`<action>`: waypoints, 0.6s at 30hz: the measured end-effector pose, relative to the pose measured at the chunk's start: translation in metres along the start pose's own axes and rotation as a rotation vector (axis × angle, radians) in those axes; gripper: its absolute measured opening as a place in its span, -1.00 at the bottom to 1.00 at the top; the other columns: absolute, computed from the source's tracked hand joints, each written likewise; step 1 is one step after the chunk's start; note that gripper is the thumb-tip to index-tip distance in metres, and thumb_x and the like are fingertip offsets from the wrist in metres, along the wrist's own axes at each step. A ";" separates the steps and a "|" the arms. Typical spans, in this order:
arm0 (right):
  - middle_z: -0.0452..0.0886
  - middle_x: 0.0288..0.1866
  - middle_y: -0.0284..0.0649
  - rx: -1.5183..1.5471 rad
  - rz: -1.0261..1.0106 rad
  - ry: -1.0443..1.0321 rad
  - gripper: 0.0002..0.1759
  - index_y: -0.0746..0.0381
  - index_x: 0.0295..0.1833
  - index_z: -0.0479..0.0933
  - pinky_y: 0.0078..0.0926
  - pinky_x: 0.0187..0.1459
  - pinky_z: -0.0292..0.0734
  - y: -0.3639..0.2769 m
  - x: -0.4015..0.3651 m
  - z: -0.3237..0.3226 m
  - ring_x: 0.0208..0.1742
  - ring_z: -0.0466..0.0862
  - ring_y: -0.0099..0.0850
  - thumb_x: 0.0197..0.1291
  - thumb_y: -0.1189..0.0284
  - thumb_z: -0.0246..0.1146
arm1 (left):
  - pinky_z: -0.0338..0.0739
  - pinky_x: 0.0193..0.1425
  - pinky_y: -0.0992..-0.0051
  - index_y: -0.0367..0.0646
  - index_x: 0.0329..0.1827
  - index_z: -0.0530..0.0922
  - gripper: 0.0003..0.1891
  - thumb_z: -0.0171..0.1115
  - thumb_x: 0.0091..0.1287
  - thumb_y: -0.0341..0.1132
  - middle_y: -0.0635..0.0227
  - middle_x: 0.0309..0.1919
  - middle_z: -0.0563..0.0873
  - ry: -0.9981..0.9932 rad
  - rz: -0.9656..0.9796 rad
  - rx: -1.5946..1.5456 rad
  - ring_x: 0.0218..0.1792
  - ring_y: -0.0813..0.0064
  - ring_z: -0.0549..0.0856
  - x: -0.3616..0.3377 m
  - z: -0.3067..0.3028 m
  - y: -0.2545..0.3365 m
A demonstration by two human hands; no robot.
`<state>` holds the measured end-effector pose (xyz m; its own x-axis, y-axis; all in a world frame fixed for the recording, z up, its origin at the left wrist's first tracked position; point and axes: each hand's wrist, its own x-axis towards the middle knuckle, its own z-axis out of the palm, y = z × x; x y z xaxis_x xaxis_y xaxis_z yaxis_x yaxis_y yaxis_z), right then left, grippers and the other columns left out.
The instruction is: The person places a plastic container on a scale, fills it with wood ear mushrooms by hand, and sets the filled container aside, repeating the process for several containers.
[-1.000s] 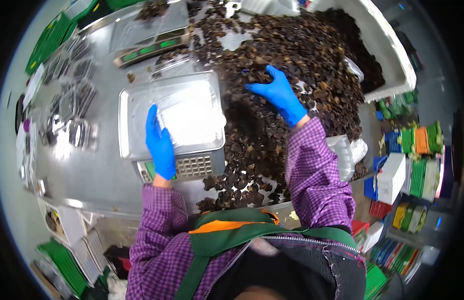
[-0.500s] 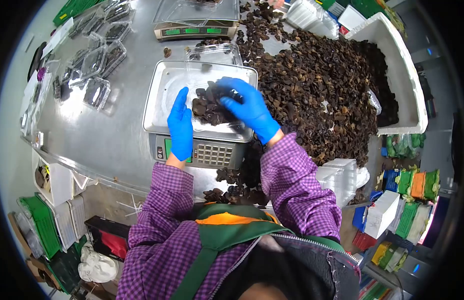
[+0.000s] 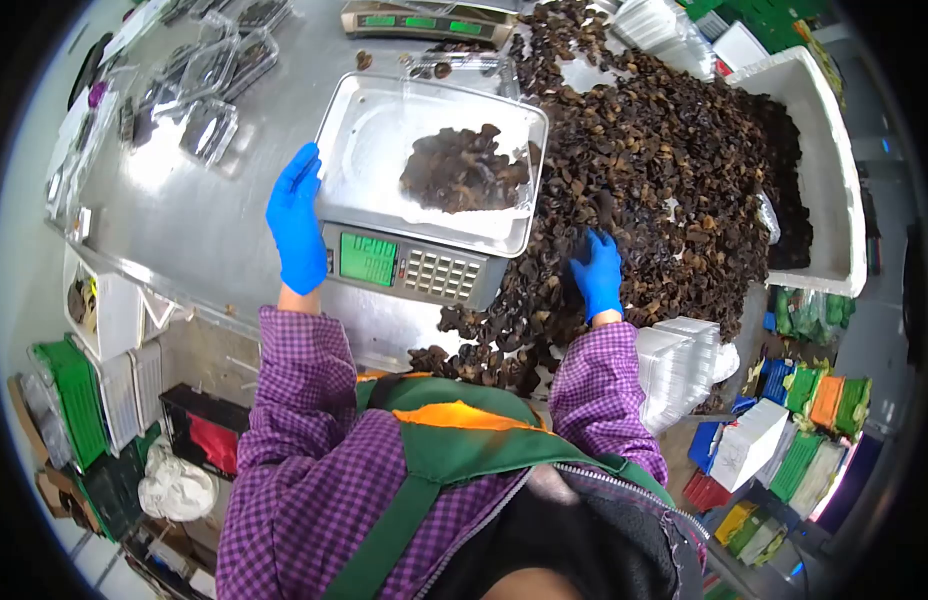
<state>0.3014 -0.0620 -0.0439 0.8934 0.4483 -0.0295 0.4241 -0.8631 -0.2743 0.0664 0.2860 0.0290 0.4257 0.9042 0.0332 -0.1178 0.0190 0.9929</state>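
Observation:
A steel-topped digital scale (image 3: 369, 120) stands on the table with its green display lit. On its pan lies a heap of dark brown wood ear mushrooms (image 3: 464, 170), seemingly in a clear plastic tray whose edges are hard to make out. My left hand (image 3: 299, 225), in a blue glove, is beside the pan's left edge, fingers stretched out and holding nothing. To the right of the scale, my gloved right hand (image 3: 599, 277) rests on the large pile of wood ear mushrooms (image 3: 644, 170), thumb apart from the fingers; no piece shows in its grasp.
A white foam box (image 3: 834, 180) with more mushrooms borders the pile. Stacked clear plastic trays (image 3: 674, 365) sit at the near right. Several filled clear boxes (image 3: 209, 130) lie at left. Behind is a second scale (image 3: 429, 22); crates (image 3: 69, 400) stand below the table.
My right hand has left the mushrooms on the scale and moved right onto the pile. My left hand has drawn away leftward from the pan. The view has shifted slightly.

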 end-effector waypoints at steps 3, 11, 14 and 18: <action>0.61 -0.03 -0.06 0.352 0.046 -0.050 -0.52 0.24 0.07 0.57 -0.32 0.05 0.53 0.037 -0.008 0.018 -0.03 0.64 -0.19 -0.05 0.51 0.43 | 0.35 0.32 0.47 -0.31 0.27 0.46 -0.59 0.04 0.38 -0.40 0.23 0.23 0.56 0.004 -0.021 0.032 0.22 0.43 0.53 -0.001 -0.004 0.008; 0.63 0.05 -0.06 0.579 -0.036 -0.025 -0.46 0.23 0.19 0.52 -0.35 0.11 0.51 0.002 0.003 0.003 0.05 0.65 -0.23 0.04 0.41 0.42 | 0.51 0.08 0.56 -0.19 0.14 0.59 -0.65 0.27 0.28 -0.44 0.32 0.01 0.68 -0.287 -0.086 0.233 -0.08 0.58 0.64 -0.005 0.020 -0.008; 0.41 0.32 -0.02 0.288 -0.166 -0.045 -0.23 0.14 0.37 0.37 -0.23 0.32 0.33 -0.034 0.008 -0.021 0.33 0.40 -0.06 0.00 0.30 0.45 | 0.52 -0.04 0.59 -0.20 0.15 0.59 -0.63 0.28 0.25 -0.49 0.36 -0.08 0.69 -0.376 -0.071 0.312 -0.19 0.63 0.62 -0.016 0.037 -0.008; 0.47 0.27 -0.05 0.569 -0.345 0.066 -0.37 0.14 0.30 0.44 -0.29 0.31 0.36 -0.089 0.033 -0.049 0.30 0.46 -0.12 0.04 0.44 0.39 | 0.53 -0.06 0.58 -0.21 0.11 0.60 -0.63 0.34 0.21 -0.48 0.42 -0.20 0.67 -0.416 -0.040 0.365 -0.23 0.65 0.59 -0.014 0.053 -0.009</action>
<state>0.3001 0.0181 0.0269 0.7356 0.6458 0.2047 0.5589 -0.4077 -0.7221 0.1089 0.2506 0.0254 0.7508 0.6595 -0.0363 0.1926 -0.1660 0.9671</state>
